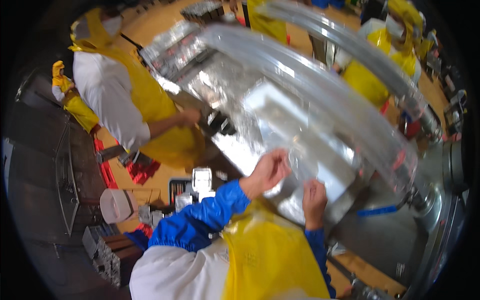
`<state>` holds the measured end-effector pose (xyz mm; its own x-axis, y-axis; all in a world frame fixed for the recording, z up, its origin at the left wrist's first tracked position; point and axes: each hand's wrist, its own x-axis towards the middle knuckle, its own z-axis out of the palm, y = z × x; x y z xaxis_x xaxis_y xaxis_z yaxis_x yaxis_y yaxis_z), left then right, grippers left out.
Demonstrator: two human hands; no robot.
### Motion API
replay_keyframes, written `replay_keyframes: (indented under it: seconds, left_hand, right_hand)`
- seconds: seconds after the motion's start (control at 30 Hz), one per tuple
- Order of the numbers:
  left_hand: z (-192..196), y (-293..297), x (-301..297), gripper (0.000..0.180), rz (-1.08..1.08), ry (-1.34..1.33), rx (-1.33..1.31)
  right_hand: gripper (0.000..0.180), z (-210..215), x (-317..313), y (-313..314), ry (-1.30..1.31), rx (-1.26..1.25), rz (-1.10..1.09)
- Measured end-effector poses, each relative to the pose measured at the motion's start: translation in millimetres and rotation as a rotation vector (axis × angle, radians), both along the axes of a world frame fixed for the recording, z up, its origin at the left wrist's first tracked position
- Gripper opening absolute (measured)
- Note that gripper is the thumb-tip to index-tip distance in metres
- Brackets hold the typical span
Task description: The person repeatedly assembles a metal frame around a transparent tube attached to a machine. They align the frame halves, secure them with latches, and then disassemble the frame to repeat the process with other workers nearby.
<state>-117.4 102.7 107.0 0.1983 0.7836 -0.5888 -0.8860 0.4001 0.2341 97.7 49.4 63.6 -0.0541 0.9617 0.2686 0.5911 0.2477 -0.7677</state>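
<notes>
My left hand (270, 171) pinches the near edge of a clear plastic film (320, 105) that stretches away over a shiny steel table (225, 85). My right hand (314, 195) grips the same film edge a little to the right and closer to me. Both forearms are in blue sleeves, with a yellow apron (270, 255) below them. The film is blurred and wrinkled where the fingers hold it. A flat silvery block (300, 145) lies on the table under the film.
A co-worker in a yellow apron (145, 95) stands at the left with a hand (192, 117) on the table edge. Another person in yellow (380, 65) stands at the far right. A blue handle (377, 211) and stacked metal parts (112, 250) lie nearby.
</notes>
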Motion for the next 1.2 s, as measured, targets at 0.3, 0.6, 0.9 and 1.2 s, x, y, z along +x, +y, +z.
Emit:
replay_keyframes:
  seconds: [0.3,0.6,0.9,1.2]
  left_hand:
    - [14,53,18,0.021,-0.514,0.813,0.503]
    - [-14,63,15,0.017,-0.408,0.218,0.171]
    - [-4,29,13,0.01,-0.335,0.402,0.187]
    - [-4,13,41,0.013,-0.404,0.431,0.236]
  right_hand:
    - [0.019,12,26,49,1.557,-0.616,0.185]
    - [0.048,-25,90,20,1.408,-0.684,-0.338]
    - [0.074,87,138,8,0.945,0.213,-0.34]
    - [0.058,91,140,2,1.022,0.103,-0.349]
